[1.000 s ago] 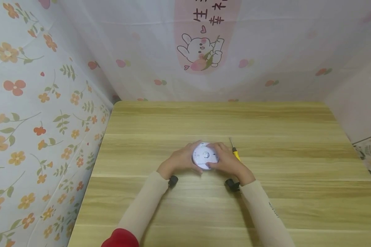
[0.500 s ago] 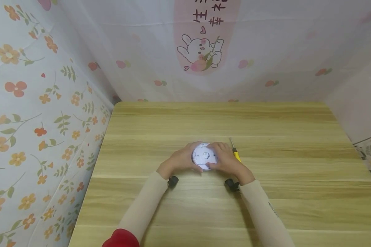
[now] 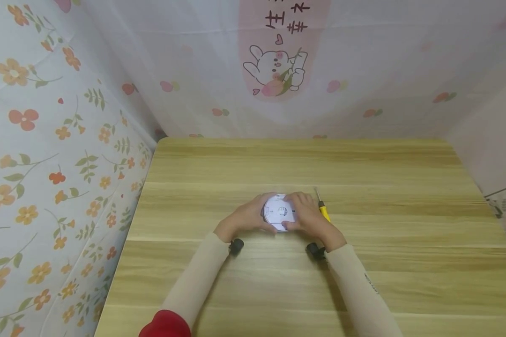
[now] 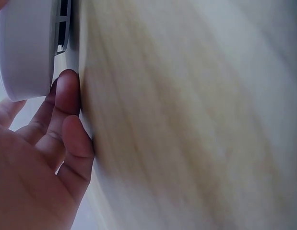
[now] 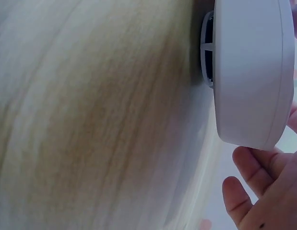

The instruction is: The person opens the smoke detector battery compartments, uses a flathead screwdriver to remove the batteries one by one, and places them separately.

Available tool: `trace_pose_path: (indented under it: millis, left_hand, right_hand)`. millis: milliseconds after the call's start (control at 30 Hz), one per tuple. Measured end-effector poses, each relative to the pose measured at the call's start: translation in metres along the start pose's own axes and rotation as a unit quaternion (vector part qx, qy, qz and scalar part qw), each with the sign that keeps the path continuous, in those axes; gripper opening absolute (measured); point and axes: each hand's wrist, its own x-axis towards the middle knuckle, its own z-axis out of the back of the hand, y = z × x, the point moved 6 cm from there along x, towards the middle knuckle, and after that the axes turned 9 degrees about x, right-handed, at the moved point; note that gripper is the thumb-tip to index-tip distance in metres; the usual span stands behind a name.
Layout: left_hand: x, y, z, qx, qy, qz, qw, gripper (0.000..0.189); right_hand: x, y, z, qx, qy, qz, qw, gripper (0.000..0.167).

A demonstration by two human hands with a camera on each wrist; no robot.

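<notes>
Barely moved, hands (image 3: 249, 214) (image 3: 309, 216) grip a smooth, round white disc (image 3: 277, 213).

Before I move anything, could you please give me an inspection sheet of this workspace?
Surface: light wood-grain tabletop.
Job's things: round white plastic-looking device, printed face up, slotted side towards the tabletop.
Clutter: slim tool with yellow-and-black handle, lying to the device's right.
Hands: left hand grips the device's left side; right hand grips its right.
Cables: nothing seen.
Surroundings: white flower-printed cloth at left; white rabbit-printed cloth behind.
</notes>
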Motion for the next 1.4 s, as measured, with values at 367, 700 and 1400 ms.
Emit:
trace_pose_path:
  millis: [367,700,1400]
  left_hand:
    - [0.0007,-0.0014,0.0015,-0.01,-0.003,-0.008,0.9999,0.104]
    - [0.0009,-0.0014,-0.0012,-0.012,0.001,-0.016,0.9998,0.103]
    - [0.0,-0.0022,0.0022,-0.006,0.004,-0.004,1.0,0.104]
  right_hand:
    - [0.0011,0.0025,0.0016,-0.023,0.0,-0.008,0.9997,0.062]
    - [0.0007,0.0034,-0.0006,-0.035,0.004,-0.035,0.9988,0.066]
    - [0.004,0.0003,0.0018,-0.036,0.004,-0.02,0.9991,0.068]
